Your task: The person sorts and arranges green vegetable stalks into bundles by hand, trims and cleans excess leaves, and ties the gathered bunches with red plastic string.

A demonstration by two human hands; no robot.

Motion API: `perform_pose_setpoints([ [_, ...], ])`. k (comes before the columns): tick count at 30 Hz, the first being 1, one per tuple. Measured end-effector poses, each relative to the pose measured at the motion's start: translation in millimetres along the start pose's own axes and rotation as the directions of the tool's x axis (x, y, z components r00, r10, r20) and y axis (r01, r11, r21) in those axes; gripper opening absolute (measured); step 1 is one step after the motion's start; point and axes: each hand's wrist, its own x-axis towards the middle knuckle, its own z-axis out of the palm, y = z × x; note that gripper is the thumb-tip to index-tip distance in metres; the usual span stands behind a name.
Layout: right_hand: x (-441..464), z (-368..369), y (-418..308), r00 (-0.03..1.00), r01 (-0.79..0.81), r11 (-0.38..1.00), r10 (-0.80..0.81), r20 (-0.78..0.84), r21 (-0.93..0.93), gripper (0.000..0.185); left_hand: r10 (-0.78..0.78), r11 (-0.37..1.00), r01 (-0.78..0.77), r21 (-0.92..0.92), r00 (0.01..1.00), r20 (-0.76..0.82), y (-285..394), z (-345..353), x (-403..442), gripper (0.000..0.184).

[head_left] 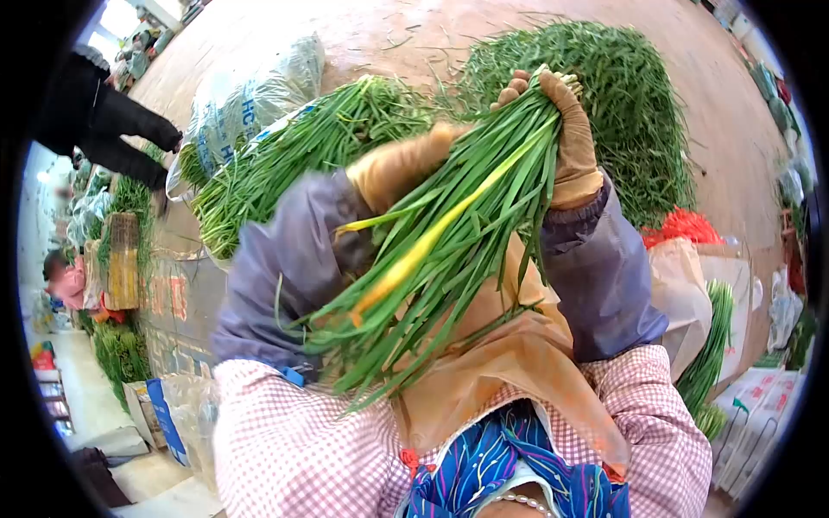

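Note:
A bunch of garlic chives (pixel 484 207) slants across the middle of the view, its pale cut ends at the top and its leaf tips hanging toward my chest. Long yellow leaves stand out among the green ones. My right hand (pixel 570 142), in a brown glove, is closed round the bunch near the cut ends. Beside the bunch on the left is my gloved left hand (pixel 410 164), blurred by motion, its fingers partly hidden by the leaves. Beyond it lies a pile of chives (pixel 302 160) with the stems lined up.
A large heap of loose green leaves (pixel 604 112) lies on the floor at the far right. Behind the left pile stands a stuffed plastic sack (pixel 250 108). Red ties (pixel 682 226) and bundled chives (pixel 710 337) are at my right. A person in dark trousers (pixel 121 116) stands far left.

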Motion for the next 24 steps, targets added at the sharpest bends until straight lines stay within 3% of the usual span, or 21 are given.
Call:
perform_pose_setpoints([
  [1,-13,-4,-5,1.0,0.005,1.0,-0.005,-0.019,0.015,0.027,-0.079,0.988,0.076,-0.134,0.997,-0.016,-17,15,-6,0.088],
  [2,-23,-11,-9,0.996,0.008,1.0,-0.01,-0.09,-0.026,0.026,-0.018,0.986,0.018,-0.164,1.0,0.003,-44,14,-2,0.082],
  [3,-31,-20,-12,0.987,0.002,0.998,-0.013,-0.163,-0.066,0.024,-0.034,0.943,0.045,-0.33,0.999,0.039,-59,23,-4,0.074],
  [5,-45,-33,-16,0.975,0.008,0.996,-0.027,-0.22,-0.087,0.026,-0.067,0.769,0.123,-0.627,0.991,0.112,-89,40,-9,0.059],
  [7,-56,-42,-20,0.978,0.01,0.997,-0.026,-0.205,-0.079,0.026,-0.06,0.643,0.21,-0.737,0.973,0.224,-110,42,-13,0.055],
  [8,-60,-44,-22,0.977,0.013,0.997,-0.029,-0.212,-0.077,0.026,-0.093,0.62,0.218,-0.754,0.974,0.205,-119,43,-13,0.055],
  [10,-67,-47,-23,0.974,0.023,0.997,-0.039,-0.223,-0.074,0.026,-0.06,0.714,0.167,-0.68,0.982,0.179,-124,62,-7,0.054],
  [13,-71,-51,-21,0.957,0.018,0.991,-0.056,-0.283,-0.133,0.025,-0.134,0.866,0.142,-0.48,0.99,0.052,-132,79,-3,0.074],
  [15,-69,-64,-19,0.95,-0.046,0.991,0.004,-0.311,-0.128,0.021,-0.142,0.886,0.135,-0.443,0.99,0.017,-144,79,-7,0.083],
  [16,-69,-70,-21,0.942,-0.105,0.987,0.06,-0.33,-0.121,0.019,-0.04,0.844,0.019,-0.536,0.999,-0.029,-125,114,-7,0.08],
  [17,-65,-73,-22,0.933,-0.176,0.978,0.13,-0.335,-0.111,0.017,-0.039,0.845,0.031,-0.534,0.999,-0.005,-134,108,-4,0.076],
  [18,-75,-58,-17,0.936,-0.034,0.975,-0.045,-0.348,-0.217,0.019,-0.108,0.8,0.055,-0.597,0.993,-0.052,-131,119,-7,0.072],
  [19,-77,-69,-22,0.964,-0.11,0.972,0.054,-0.259,-0.208,0.028,-0.171,0.841,0.14,-0.523,0.985,-0.011,-148,102,-8,0.063],
  [21,-71,-76,-17,0.956,-0.092,0.913,-0.031,-0.293,-0.398,0.049,-0.226,0.874,0.152,-0.462,0.968,-0.108,-155,104,-10,0.048],
  [22,-70,-80,-20,0.969,-0.071,0.882,-0.051,-0.244,-0.465,0.055,-0.164,0.893,0.108,-0.437,0.982,-0.092,-163,104,-2,0.045],
  [23,-55,-117,-23,0.992,-0.068,0.921,0.022,-0.123,-0.384,0.059,-0.106,0.909,0.067,-0.41,0.992,-0.073,-167,98,-2,0.043],
  [24,-56,-113,-18,0.998,-0.039,0.912,0.015,-0.063,-0.408,0.062,-0.177,0.9,0.109,-0.423,0.976,-0.125,-156,101,-10,0.041],
])
